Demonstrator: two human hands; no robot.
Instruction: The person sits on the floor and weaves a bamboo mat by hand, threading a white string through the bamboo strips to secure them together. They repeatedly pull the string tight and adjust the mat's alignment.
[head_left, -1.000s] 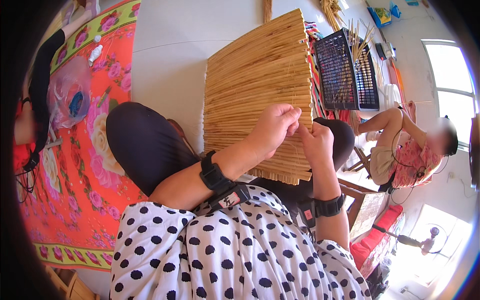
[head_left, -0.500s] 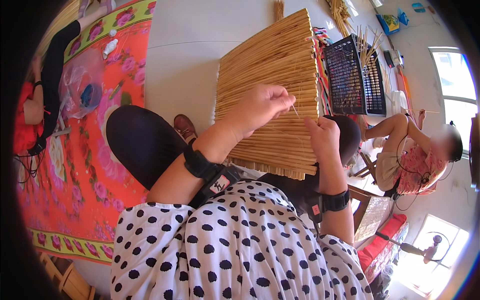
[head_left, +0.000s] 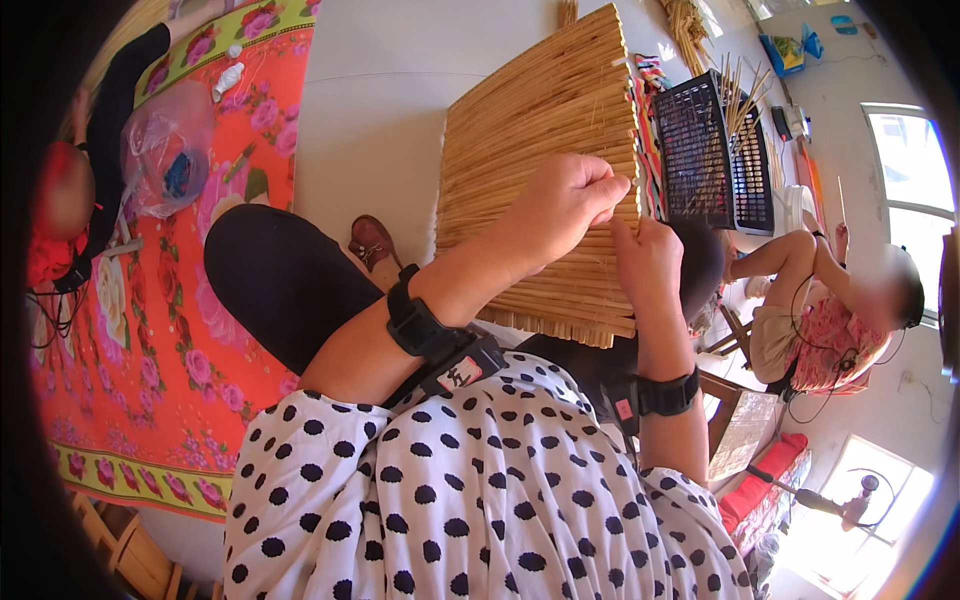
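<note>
A mat of straw-coloured stalks (head_left: 540, 120) laid side by side leans over my lap, its right edge by my hands. My left hand (head_left: 575, 205) is closed in a pinch over that edge, on a thin thread too fine to make out clearly now. Just below it, my right hand (head_left: 652, 262) is closed with the thumb up, gripping the mat's right edge. The two hands are close together, and the left one covers part of the stalks.
Right of the mat stands a black plastic crate (head_left: 693, 150) with thin sticks in it. A red flowered cloth (head_left: 150, 330) covers the left side, with a clear plastic bag (head_left: 150, 140) on it. One person (head_left: 795, 320) sits at right, another (head_left: 75, 200) at far left.
My left hand has moved right, up to the mat's edge, from over the stalks, where a thread stretched from its fingers. My right hand has stayed near the edge, shifting slightly.
</note>
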